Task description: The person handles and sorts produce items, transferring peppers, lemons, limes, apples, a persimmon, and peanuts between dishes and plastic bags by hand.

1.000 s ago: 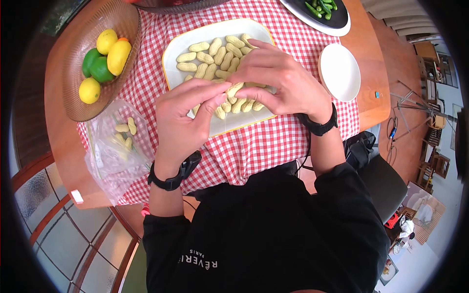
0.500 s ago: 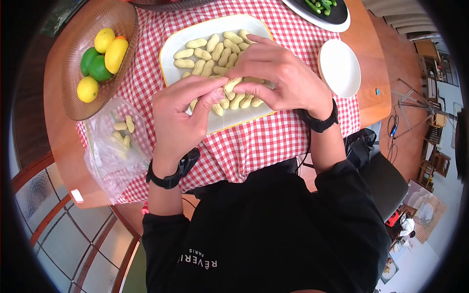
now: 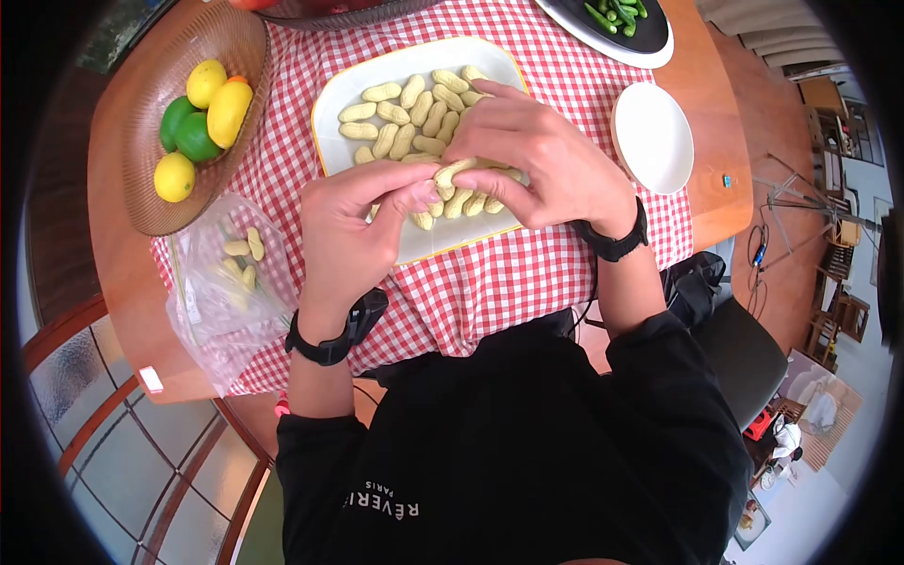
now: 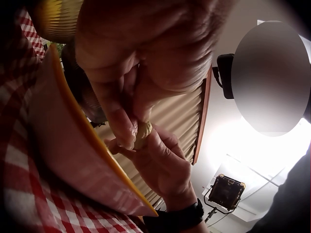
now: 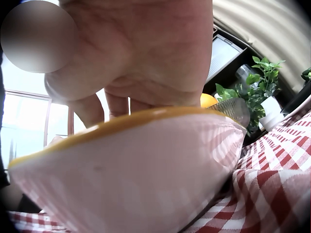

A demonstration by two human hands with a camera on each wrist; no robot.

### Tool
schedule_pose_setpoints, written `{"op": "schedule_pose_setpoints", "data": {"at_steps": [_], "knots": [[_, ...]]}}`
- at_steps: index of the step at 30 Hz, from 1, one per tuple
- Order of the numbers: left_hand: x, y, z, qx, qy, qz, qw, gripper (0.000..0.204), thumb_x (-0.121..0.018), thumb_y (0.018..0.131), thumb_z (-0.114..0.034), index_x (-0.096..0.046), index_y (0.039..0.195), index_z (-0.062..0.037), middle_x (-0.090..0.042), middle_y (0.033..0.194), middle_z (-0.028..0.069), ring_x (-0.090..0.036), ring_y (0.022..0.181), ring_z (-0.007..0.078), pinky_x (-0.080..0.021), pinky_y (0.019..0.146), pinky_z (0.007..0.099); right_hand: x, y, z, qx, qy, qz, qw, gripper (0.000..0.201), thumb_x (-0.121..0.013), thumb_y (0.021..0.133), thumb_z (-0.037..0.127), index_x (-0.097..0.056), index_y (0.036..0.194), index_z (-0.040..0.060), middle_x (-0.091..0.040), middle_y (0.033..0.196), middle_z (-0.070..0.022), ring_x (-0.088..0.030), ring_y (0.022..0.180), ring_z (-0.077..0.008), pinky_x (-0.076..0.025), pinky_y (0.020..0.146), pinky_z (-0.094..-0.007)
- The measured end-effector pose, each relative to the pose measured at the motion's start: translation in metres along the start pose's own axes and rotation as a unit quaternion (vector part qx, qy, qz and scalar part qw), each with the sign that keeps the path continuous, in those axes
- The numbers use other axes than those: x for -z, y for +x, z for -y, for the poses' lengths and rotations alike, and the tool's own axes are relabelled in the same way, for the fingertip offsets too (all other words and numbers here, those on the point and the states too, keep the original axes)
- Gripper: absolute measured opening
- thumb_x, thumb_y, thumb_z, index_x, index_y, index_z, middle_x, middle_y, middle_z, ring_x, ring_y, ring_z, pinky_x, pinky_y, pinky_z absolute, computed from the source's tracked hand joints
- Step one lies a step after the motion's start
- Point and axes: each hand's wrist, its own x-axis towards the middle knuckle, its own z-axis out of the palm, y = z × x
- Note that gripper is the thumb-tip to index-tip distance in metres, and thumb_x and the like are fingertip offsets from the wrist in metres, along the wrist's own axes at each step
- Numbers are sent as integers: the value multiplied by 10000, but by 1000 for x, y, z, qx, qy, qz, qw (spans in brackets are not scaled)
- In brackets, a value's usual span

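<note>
Between the two hands is an unshelled peanut [image 3: 456, 172], held over a white tray with a yellow rim [image 3: 331, 104]. My left hand [image 3: 353, 212] pinches its near end with thumb and forefinger. From the other side, my right hand [image 3: 546, 160] grips it between thumb and fingers. Several more peanuts [image 3: 402, 141] lie spread in the tray below. In the left wrist view the peanut [image 4: 144, 132] shows between both sets of fingertips. The tray's rim [image 5: 160, 114] hides the right fingertips in the right wrist view.
Left of the tray, a clear plastic bag [image 3: 221, 282] holds a few peanuts. Behind it stands a ribbed brown bowl [image 3: 141, 122] with lemons and green fruit. An oval white dish [image 3: 652, 137] sits on the right. A dark plate [image 3: 650, 42] of green peppers is at the far right.
Both hands keep their hold on the peanut, and the fingers shift slightly around it. The whole head view moves a little up, then back down.
</note>
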Motion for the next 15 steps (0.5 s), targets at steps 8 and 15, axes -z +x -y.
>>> {"op": "schedule_pose_setpoints", "data": {"at_steps": [8,15], "knots": [[-5,1,-1,-3,-20,-42,999,180,-714,905,62,-805,1049,7,-802,885,105,-755,783,139,-573,715,256,-2,-1,2,-12,10,2,1000,168,-749,929,188,-727,979,30,-711,911,-110,-692,883,-350,-436,1151,-602],[-6,-2,3,-9,-2,-46,999,202,-663,900,100,-798,1019,9,-795,866,107,-758,742,153,-570,682,258,-6,-2,3,-9,18,12,1000,163,-765,924,183,-735,988,37,-715,915,-106,-702,892,-352,-438,1157,-603]]}}
